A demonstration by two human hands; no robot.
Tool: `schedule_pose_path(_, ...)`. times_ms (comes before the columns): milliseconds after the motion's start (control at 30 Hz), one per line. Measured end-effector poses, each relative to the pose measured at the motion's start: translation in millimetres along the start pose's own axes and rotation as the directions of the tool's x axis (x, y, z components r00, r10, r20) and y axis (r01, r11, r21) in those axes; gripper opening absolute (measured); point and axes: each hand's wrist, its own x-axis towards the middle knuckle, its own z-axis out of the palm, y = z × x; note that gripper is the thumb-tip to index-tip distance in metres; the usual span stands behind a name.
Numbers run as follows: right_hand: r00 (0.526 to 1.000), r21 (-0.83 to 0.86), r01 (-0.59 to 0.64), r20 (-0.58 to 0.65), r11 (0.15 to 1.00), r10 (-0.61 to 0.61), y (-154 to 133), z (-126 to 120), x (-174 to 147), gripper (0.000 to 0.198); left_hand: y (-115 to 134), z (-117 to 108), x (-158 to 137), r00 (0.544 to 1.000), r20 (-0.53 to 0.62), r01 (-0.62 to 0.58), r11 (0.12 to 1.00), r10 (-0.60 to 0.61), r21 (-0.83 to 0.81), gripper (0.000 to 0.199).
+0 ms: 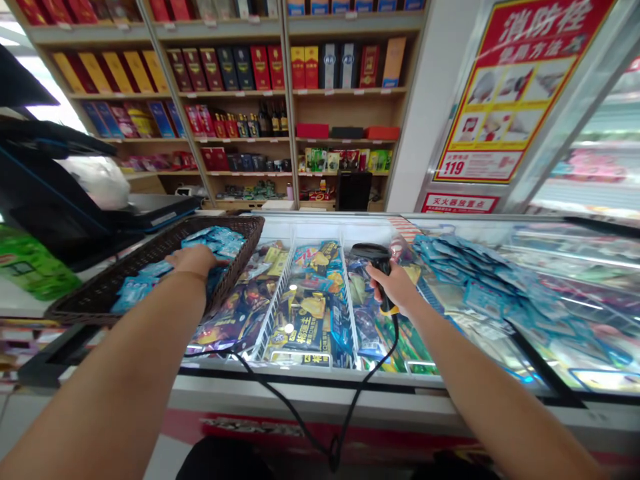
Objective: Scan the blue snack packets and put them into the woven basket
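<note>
My left hand (193, 260) reaches into a dark brown woven basket (235, 287) and touches small blue packets (137, 290). Its back faces me and its fingertips are hidden among the packets, so I cannot tell whether it grips one. My right hand (397, 288) is closed around the handle of a black and yellow barcode scanner (383, 263), held above the glass-topped freezer. The scanner's black cable (353, 403) hangs down from the handle and loops off to the left. A fanned heap of similar blue packets (475, 270) lies on the freezer glass to the right.
Beneath both hands is a chest freezer (320, 378), with bagged goods (305, 320) between white wire dividers (275, 303). A dark checkout machine (45, 180) and a green pack (35, 263) are at the left. Shelves of boxes (227, 70) stand behind.
</note>
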Motion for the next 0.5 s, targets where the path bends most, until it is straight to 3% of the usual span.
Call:
schedule_pose_path(100, 1.000, -0.017, 0.020, 0.011, 1.000, -0.020, -2.2, 0.2, -1.9, 0.037, 6.0, -2.8, -7.6, 0.997, -0.081, -0.003, 0.988, -0.010, -0.156, 0.050)
schedule_pose_path(200, 0.999, -0.034, 0.034, 0.007, 0.999, -0.034, -3.3, 0.3, -3.5, 0.036, 11.2, -10.0, -18.1, 0.982, -0.176, -0.111, 0.965, 0.070, -0.237, 0.043)
schedule_pose_path(267, 0.999, -0.034, 0.037, 0.007, 0.999, -0.037, -4.1, 0.1, -4.0, 0.035, 18.9, -18.6, -22.4, 0.941, -0.332, -0.175, 0.930, 0.062, -0.323, 0.037)
schedule_pose_path(333, 0.999, -0.030, 0.039, 0.009, 0.999, -0.038, -5.1, -0.1, -4.2, 0.035, 33.8, -29.7, -24.4, 0.883, -0.469, -0.245, 0.829, -0.024, -0.503, 0.031)
schedule_pose_path(400, 0.999, -0.028, 0.033, 0.015, 0.999, -0.033, -6.3, -0.4, -4.2, 0.035, 57.4, -41.1, -27.9, 0.886, -0.439, -0.277, 0.593, -0.146, -0.756, 0.026)
schedule_pose_path(433, 1.000, -0.026, 0.027, 0.015, 0.999, -0.027, -6.8, -0.5, -4.2, 0.035, 71.9, -45.6, -31.5, 0.921, -0.344, -0.247, 0.408, -0.184, -0.879, 0.024)
schedule_pose_path(500, 1.000, -0.017, 0.022, 0.012, 1.000, -0.022, -7.6, -0.9, -4.0, 0.036, 104.1, -48.8, -44.8, 0.984, -0.105, -0.099, 0.052, -0.142, -0.994, 0.023)
